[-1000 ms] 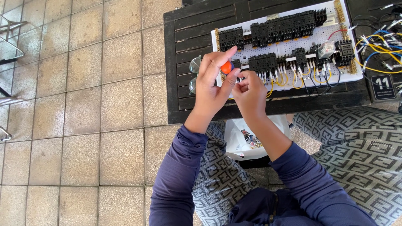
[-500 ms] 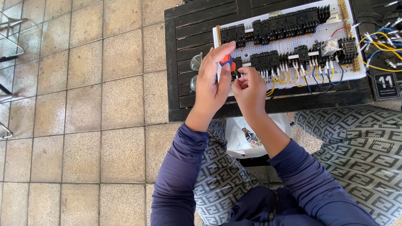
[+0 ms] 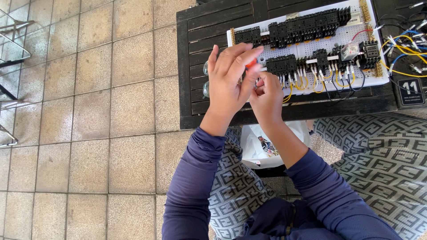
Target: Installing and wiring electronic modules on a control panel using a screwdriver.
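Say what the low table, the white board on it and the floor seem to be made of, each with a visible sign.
Table: probably wood stained or painted near-black, judging by its parallel slats with gaps. White board: perhaps plastic or coated metal, matte, dotted with regular holes. Floor: speckled beige stone or ceramic tiles with grout lines.

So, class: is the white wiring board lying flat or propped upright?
Lying flat: the white wiring board rests face-up on the dark slatted table, its relays pointing at the camera.

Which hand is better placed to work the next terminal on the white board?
Left, probably. The left hand holds the orange-handled tool over the white wiring board; the right hand pinches something small below it.
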